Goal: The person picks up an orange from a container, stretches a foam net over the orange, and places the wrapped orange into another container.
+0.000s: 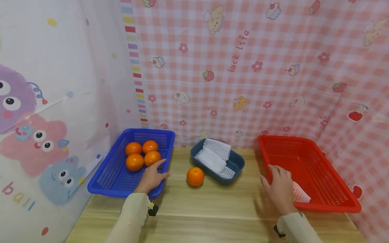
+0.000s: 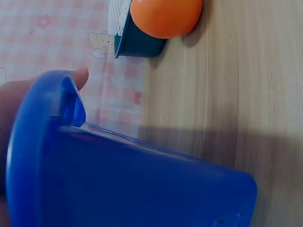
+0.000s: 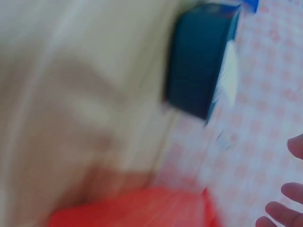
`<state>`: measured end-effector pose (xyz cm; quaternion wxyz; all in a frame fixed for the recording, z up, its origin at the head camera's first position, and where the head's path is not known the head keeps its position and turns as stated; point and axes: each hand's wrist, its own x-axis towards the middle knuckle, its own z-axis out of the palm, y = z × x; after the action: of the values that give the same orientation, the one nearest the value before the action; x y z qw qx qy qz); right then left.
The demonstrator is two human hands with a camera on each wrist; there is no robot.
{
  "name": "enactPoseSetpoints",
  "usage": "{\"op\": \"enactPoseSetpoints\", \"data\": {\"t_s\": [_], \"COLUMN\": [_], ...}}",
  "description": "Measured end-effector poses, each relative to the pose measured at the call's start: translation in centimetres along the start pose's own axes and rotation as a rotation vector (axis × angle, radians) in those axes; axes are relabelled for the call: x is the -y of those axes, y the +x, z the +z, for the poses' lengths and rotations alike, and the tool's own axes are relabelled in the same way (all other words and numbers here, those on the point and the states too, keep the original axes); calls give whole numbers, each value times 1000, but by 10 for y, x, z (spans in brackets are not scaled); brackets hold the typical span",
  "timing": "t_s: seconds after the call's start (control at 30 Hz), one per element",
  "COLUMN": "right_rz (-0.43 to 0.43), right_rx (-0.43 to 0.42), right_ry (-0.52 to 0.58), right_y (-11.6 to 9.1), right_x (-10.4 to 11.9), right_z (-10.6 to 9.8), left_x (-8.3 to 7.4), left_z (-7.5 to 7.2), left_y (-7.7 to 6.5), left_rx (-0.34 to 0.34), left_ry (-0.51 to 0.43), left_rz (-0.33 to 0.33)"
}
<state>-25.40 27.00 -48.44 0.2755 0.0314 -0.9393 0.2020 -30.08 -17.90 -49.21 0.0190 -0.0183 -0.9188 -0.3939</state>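
Observation:
My left hand (image 1: pixel 152 177) hovers at the right side of the blue basket (image 1: pixel 104 192), fingers and thumb apart, close beside several oranges (image 1: pixel 134 162) inside it. In the left wrist view the basket's wall (image 2: pixel 142 179) hides most of that hand. A single orange (image 1: pixel 195 177) sits on the table between the hands, near a dark teal bowl (image 1: pixel 235 162) holding white foam nets (image 1: pixel 212 160). My right hand (image 1: pixel 279 189) is over the left rim of the red basket (image 1: pixel 304 168), fingers loosely bent around nothing. Partly behind it, a foam net (image 1: pixel 301 193) lies in that basket.
The wooden table (image 1: pixel 206 216) carries both baskets and the bowl. A pink checked cloth (image 1: pixel 225 84) hangs right behind them, and a white printed cloth (image 1: pixel 76 84) borders the left side. Both baskets have raised walls and rims.

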Motion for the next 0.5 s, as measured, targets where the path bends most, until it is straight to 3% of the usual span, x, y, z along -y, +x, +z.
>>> {"op": "enactPoseSetpoints", "data": {"t_s": [0.17, 0.5], "right_rz": [-69, 3], "right_rx": [14, 284], "right_ry": [115, 313], "right_y": [24, 62], "right_x": [27, 52], "right_z": [28, 89], "left_x": [-2, -1], "left_z": [-2, 0], "left_y": [-1, 0], "left_rx": [-6, -23], "left_ry": [15, 18], "left_rz": [7, 4]}}
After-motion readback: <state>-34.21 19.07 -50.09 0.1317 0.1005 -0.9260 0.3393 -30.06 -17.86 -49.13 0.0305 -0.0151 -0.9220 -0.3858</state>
